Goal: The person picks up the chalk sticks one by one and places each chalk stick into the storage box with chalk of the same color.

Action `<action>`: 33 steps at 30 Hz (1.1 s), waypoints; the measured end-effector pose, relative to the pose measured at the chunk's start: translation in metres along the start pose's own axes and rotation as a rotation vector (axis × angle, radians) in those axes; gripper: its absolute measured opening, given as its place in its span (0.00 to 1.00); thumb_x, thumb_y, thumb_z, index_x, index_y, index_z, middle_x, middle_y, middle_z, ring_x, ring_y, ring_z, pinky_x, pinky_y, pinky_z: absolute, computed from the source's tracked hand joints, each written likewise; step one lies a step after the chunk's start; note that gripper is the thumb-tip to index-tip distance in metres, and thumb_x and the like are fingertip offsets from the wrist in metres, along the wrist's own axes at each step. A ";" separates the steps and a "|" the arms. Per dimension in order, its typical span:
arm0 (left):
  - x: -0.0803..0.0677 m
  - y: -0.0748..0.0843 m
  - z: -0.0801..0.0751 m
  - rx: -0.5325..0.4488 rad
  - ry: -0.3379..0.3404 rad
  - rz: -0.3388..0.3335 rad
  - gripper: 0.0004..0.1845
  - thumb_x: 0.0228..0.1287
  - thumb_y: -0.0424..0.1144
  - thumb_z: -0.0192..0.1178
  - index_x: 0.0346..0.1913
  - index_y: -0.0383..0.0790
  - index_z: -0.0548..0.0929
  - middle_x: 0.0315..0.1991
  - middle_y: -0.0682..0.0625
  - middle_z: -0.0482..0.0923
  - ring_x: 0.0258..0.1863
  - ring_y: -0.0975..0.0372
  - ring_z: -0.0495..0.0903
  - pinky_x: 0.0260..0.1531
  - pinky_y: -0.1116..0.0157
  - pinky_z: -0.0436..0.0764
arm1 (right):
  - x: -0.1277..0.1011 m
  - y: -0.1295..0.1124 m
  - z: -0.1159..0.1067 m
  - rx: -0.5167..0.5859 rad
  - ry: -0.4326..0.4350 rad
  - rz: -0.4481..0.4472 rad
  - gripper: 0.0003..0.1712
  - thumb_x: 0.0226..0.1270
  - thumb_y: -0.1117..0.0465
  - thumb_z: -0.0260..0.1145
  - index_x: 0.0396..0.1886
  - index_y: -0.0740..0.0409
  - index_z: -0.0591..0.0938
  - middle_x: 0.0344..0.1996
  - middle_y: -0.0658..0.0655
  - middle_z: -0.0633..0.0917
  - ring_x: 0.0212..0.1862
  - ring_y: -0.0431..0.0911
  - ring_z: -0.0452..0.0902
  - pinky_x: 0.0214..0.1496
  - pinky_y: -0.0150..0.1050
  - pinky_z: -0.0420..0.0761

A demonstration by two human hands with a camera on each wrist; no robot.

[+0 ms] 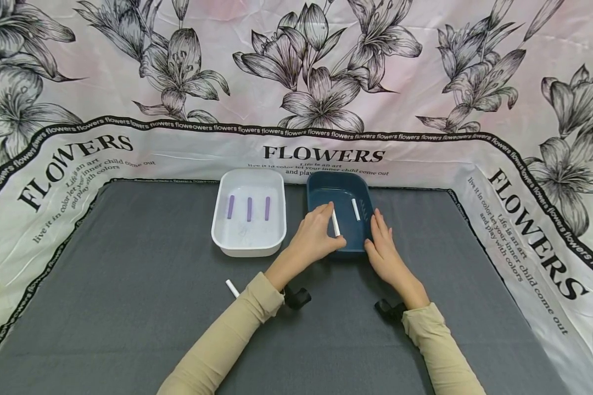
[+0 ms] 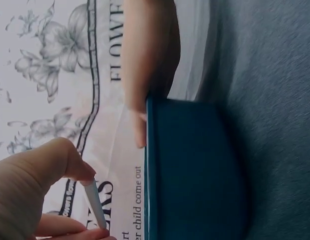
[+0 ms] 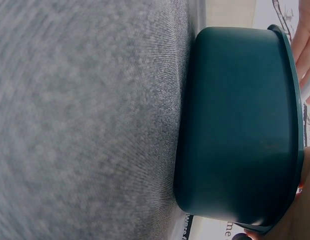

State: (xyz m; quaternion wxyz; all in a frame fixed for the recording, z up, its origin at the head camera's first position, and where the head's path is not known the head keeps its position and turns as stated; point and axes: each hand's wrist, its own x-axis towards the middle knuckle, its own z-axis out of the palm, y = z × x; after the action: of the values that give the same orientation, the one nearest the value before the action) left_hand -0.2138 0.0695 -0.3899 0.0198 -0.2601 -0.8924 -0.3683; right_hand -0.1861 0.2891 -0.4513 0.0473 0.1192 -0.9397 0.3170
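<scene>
Between thumb and fingertips, my left hand (image 1: 315,233) pinches a white chalk stick (image 1: 335,223) by its two ends, over the dark blue tray (image 1: 338,184). The left wrist view shows the same chalk (image 2: 95,204) above the tray's rim level. Another white chalk stick (image 1: 356,209) lies inside the blue tray on its right side. My right hand (image 1: 385,249) rests against the tray's right wall with its fingers extended along the rim. In the right wrist view the blue tray's near side (image 3: 240,125) fills much of the picture.
A white tray (image 1: 249,247) stands left of the blue one, with three purple chalk sticks (image 1: 249,209) lying in it side by side. One more white chalk stick (image 1: 232,288) lies on the grey cloth (image 1: 128,285), partly hidden by the left sleeve.
</scene>
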 end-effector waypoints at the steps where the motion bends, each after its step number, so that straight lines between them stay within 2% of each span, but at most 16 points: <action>1: 0.003 0.000 0.000 -0.001 -0.003 0.000 0.43 0.56 0.41 0.70 0.73 0.28 0.64 0.69 0.37 0.67 0.67 0.50 0.71 0.61 0.56 0.76 | 0.000 0.000 0.000 0.000 -0.001 -0.001 0.36 0.77 0.66 0.45 0.77 0.74 0.43 0.79 0.64 0.37 0.78 0.60 0.31 0.74 0.66 0.35; 7: 0.027 -0.002 -0.003 0.008 -0.037 0.001 0.44 0.57 0.42 0.70 0.73 0.29 0.63 0.70 0.37 0.66 0.68 0.50 0.70 0.62 0.58 0.74 | 0.000 0.000 0.000 -0.005 0.005 -0.008 0.36 0.77 0.66 0.45 0.76 0.75 0.44 0.79 0.65 0.38 0.78 0.60 0.32 0.74 0.66 0.35; 15: 0.066 -0.006 -0.008 0.034 -0.108 -0.037 0.45 0.58 0.45 0.71 0.74 0.30 0.63 0.70 0.38 0.67 0.68 0.51 0.68 0.62 0.58 0.74 | 0.000 -0.001 -0.002 0.009 -0.004 -0.011 0.36 0.77 0.66 0.45 0.76 0.75 0.44 0.79 0.65 0.37 0.78 0.61 0.31 0.74 0.66 0.34; 18: 0.079 -0.008 -0.009 0.048 -0.134 -0.048 0.44 0.59 0.45 0.70 0.74 0.31 0.63 0.70 0.39 0.68 0.67 0.51 0.70 0.61 0.58 0.75 | -0.001 0.000 -0.002 0.014 -0.004 -0.010 0.36 0.77 0.66 0.45 0.76 0.75 0.43 0.78 0.66 0.37 0.78 0.61 0.31 0.74 0.65 0.34; 21: 0.090 -0.010 -0.006 0.055 -0.149 -0.060 0.43 0.59 0.46 0.69 0.74 0.31 0.63 0.69 0.39 0.69 0.60 0.52 0.75 0.53 0.61 0.79 | -0.001 0.001 -0.002 0.014 -0.001 -0.010 0.36 0.77 0.67 0.45 0.76 0.75 0.43 0.78 0.66 0.37 0.78 0.61 0.31 0.74 0.65 0.34; 24: 0.099 -0.013 -0.004 0.045 -0.150 -0.078 0.43 0.60 0.45 0.69 0.73 0.31 0.64 0.68 0.39 0.69 0.54 0.54 0.78 0.47 0.62 0.79 | -0.001 0.002 -0.002 0.017 0.007 -0.013 0.36 0.77 0.67 0.45 0.76 0.75 0.44 0.78 0.66 0.37 0.78 0.61 0.31 0.74 0.65 0.34; 26: 0.104 -0.015 -0.002 0.040 -0.150 -0.086 0.42 0.60 0.45 0.69 0.73 0.31 0.65 0.68 0.38 0.69 0.53 0.54 0.78 0.47 0.62 0.79 | -0.001 0.002 -0.001 0.021 0.011 -0.018 0.35 0.77 0.67 0.45 0.76 0.75 0.44 0.79 0.65 0.37 0.78 0.61 0.31 0.74 0.66 0.34; 33: 0.115 -0.026 0.003 0.035 -0.163 -0.129 0.42 0.60 0.47 0.70 0.73 0.32 0.65 0.70 0.39 0.68 0.63 0.51 0.73 0.57 0.58 0.78 | -0.001 0.002 0.001 0.019 0.013 -0.022 0.35 0.77 0.67 0.45 0.76 0.76 0.45 0.79 0.64 0.37 0.78 0.62 0.32 0.73 0.66 0.34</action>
State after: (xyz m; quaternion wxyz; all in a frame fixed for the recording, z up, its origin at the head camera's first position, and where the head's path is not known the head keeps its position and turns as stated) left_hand -0.3250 0.1082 -0.3830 -0.0722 -0.2308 -0.9122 -0.3307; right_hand -0.1860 0.2905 -0.4534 0.0558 0.1281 -0.9350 0.3261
